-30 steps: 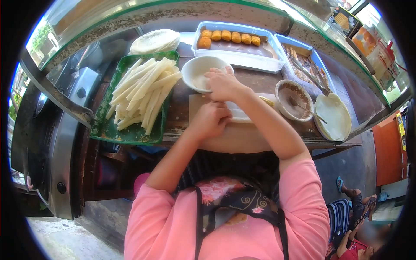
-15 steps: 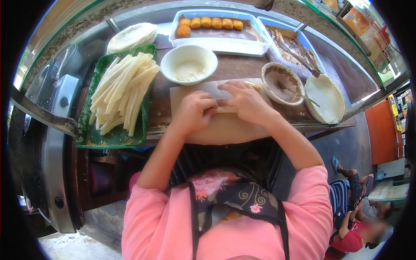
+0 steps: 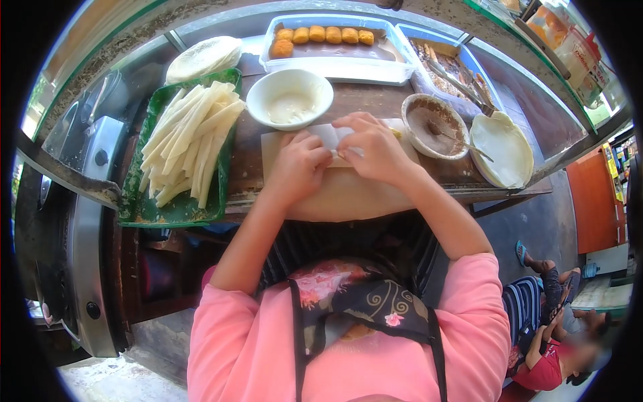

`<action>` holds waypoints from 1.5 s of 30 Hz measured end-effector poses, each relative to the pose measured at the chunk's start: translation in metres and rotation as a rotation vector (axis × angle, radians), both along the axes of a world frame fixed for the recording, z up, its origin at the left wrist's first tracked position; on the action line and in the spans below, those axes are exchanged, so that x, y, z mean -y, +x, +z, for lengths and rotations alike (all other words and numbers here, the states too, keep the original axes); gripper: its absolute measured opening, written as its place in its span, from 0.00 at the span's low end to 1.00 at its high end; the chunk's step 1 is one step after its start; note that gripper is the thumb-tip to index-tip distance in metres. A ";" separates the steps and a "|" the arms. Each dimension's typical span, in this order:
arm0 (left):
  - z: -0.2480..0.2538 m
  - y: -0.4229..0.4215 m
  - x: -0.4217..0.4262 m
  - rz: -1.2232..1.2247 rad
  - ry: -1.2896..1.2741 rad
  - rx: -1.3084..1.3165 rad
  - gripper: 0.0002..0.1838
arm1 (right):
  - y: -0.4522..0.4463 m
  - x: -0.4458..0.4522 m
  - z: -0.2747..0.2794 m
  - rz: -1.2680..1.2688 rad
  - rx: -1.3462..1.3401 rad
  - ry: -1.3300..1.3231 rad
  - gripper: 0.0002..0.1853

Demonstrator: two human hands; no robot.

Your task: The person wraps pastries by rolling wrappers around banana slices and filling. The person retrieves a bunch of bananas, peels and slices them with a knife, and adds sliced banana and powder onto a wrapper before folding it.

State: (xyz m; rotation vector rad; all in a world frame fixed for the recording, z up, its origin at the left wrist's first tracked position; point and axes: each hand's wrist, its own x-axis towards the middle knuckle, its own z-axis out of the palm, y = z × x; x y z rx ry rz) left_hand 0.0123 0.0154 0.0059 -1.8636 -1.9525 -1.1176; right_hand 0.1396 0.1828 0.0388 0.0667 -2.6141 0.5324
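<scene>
A thin, pale spring roll wrapper lies on a brown sheet at the table's front edge. My left hand has its fingers curled down on the wrapper's near left part. Beside it, my right hand pinches the wrapper with bent fingers, the index reaching toward its far side. Whatever is folded inside is hidden under my fingers. A small yellowish piece shows just past my right hand. Close by stand a white bowl of pale paste and a bowl of brown powder with a spoon.
Slim uncooked rolls pile up in a green tray at left. Round wrappers lie at right, more at back left. Plastic boxes hold fried pieces and tongs. Glass panels surround the table; people sit at lower right.
My left hand has closed in on the wrapper, and my right fingers have bent more around its edge. More of the pale sheet shows between my hands. The view shifted slightly.
</scene>
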 end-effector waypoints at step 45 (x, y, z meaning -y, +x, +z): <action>-0.007 0.003 -0.006 0.070 -0.110 -0.045 0.07 | 0.010 0.010 -0.005 -0.067 0.036 -0.061 0.03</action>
